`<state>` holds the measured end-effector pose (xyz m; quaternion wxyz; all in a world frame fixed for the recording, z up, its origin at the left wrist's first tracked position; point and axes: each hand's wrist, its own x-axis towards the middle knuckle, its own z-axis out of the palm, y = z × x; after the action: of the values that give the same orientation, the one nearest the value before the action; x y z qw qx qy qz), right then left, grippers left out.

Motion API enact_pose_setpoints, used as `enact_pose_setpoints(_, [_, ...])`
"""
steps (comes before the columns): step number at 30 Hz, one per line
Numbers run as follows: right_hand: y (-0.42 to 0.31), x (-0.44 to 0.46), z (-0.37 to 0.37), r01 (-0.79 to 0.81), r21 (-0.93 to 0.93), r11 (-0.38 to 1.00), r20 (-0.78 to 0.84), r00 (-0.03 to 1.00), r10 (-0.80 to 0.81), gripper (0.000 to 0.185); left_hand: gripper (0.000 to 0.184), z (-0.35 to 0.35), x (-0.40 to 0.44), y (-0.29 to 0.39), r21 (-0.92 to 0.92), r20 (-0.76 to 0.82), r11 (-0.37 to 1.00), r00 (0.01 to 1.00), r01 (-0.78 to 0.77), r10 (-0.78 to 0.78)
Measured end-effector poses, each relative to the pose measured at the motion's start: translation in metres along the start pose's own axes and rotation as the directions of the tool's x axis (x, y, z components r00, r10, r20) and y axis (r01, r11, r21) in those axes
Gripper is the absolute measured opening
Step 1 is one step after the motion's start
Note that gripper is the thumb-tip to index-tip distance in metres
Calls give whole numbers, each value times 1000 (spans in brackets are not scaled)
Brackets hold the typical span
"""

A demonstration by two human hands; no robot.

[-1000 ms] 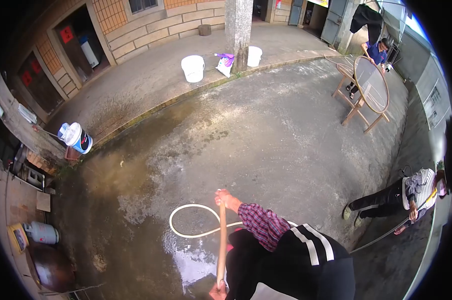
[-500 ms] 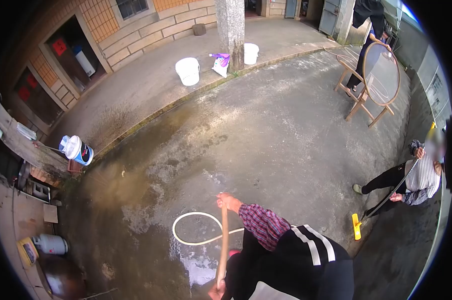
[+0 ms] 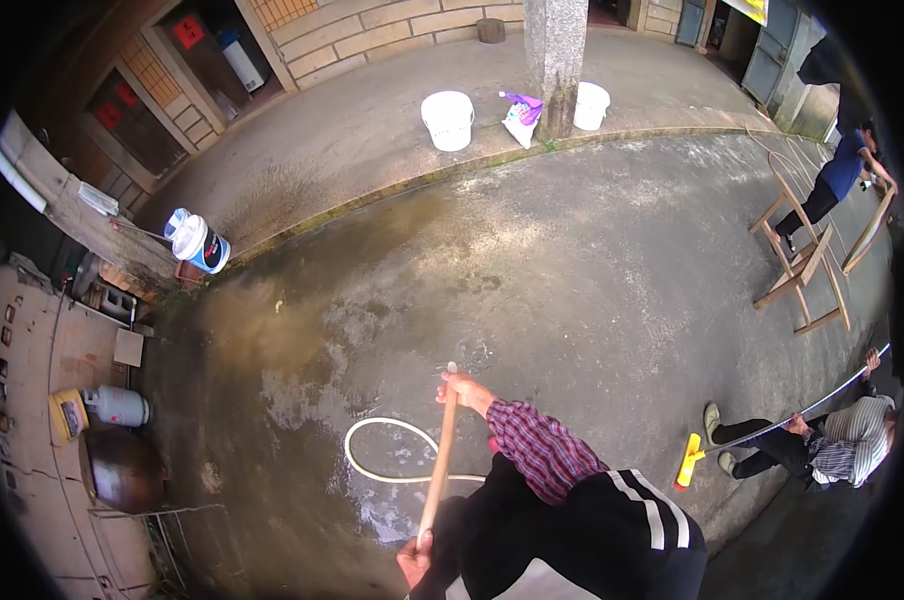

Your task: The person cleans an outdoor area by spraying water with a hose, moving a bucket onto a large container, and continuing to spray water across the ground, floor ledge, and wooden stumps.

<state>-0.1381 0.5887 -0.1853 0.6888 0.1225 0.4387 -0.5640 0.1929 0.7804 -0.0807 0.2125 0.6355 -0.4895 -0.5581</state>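
A light wooden pole slants across the lower middle of the head view. My right hand, below a plaid sleeve, is wrapped round it near its upper end. Lower down, at the bottom of the view, my left hand is closed round the same pole. Whatever lies at the pole's lower end is hidden. Behind the pole, a loop of pale hose lies on the wet concrete floor.
At right, a person holds a long-handled tool with a yellow head. Another person stands by a wooden stand, holding a round frame. White buckets stand near a pillar. A gas cylinder is at left.
The view has turned left. My left hand and the pole's lower part show further up and left. The person at right has bent lower; the round frame has tilted edge-on.
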Motion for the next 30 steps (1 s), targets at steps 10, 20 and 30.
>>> enact_pose_setpoints(10, [1, -43, 102, 328, -543, 773, 617, 781, 102, 80, 24, 77, 53, 155, -300, 61, 953, 998, 49, -32])
enact_pose_setpoints(20, [-87, 28, 80, 303, -728, 615, 505, 843, 183, 44, 13, 95, 179, 178, -577, -223, 813, 973, -80, -62])
enact_pose_setpoints(30, [-284, 129, -20, 90, -684, 724, 51, 996, -76, 42, 6, 166, 312, 257, -557, -325, 830, 923, -10, -208])
